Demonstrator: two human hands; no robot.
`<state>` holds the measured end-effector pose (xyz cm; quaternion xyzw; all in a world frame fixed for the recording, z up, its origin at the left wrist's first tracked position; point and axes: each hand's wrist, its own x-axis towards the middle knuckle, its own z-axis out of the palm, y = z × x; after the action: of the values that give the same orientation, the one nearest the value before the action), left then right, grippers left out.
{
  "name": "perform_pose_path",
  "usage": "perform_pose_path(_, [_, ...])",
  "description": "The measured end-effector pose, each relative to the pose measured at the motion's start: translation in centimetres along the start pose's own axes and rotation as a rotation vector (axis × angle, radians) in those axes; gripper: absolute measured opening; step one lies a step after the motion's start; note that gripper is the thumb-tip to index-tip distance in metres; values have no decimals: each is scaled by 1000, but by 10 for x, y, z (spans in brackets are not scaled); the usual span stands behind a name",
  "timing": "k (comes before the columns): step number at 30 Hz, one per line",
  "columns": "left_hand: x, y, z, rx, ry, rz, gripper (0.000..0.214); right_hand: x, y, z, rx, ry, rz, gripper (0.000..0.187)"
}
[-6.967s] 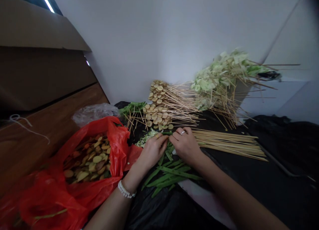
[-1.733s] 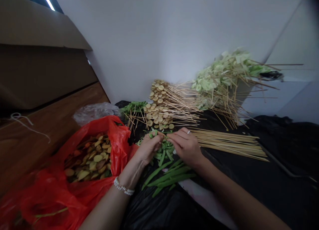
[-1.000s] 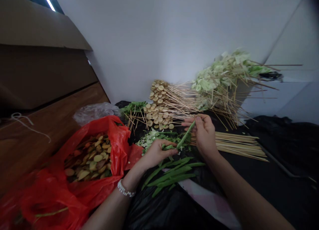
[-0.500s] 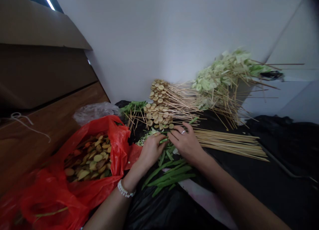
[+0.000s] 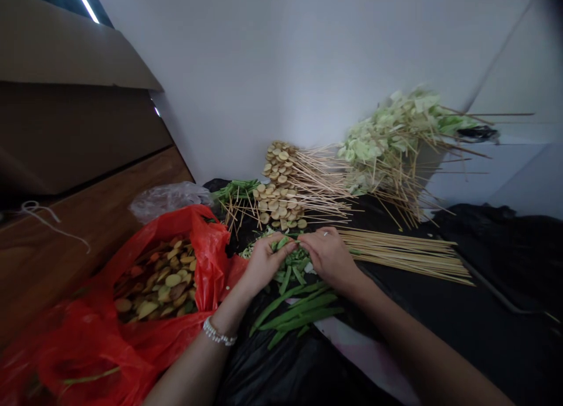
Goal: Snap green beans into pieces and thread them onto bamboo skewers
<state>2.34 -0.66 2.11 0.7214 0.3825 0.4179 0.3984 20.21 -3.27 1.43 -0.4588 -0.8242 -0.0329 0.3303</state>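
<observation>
As whole green beans (image 5: 299,312) lay on a black plastic sheet (image 5: 272,376), a person's left hand (image 5: 266,262) and right hand (image 5: 328,256) stood close together, fingers curled over a heap of cut bean pieces (image 5: 292,262); whether they pinched any could not be told. The step in hand looked to be handling those pieces, with bare bamboo skewers (image 5: 404,256) just beside the right hand. A red plastic bag (image 5: 88,335) of yellow slices (image 5: 156,283) sat to the left; skewered round slices (image 5: 279,195) and skewered cabbage (image 5: 387,142) were piled farther off against a white wall (image 5: 281,71).
</observation>
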Motion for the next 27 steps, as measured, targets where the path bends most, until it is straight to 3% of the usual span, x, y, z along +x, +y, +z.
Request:
perform_pose_path(9, [-3,1,11,-340,108,-171,33,1,-15,5,250,173,198,22])
perform_pose_path(15, [-3,2,11,-353,116,-184,33,4,-7,-4,254,199,139,19])
perform_pose_path(19, [-4,3,8,-309,-20,-218,31,8,4,-15,548,399,339,18])
perform_pose_path(23, [-6,6,8,-230,-320,-210,25,12,15,-25,965,499,551,22])
perform_pose_path(25, [-6,7,8,-224,-330,-223,27,14,16,-27,1150,481,596,25])
perform_pose_path(27, [-5,5,8,-281,-204,-254,28,15,13,-26,1280,430,628,28])
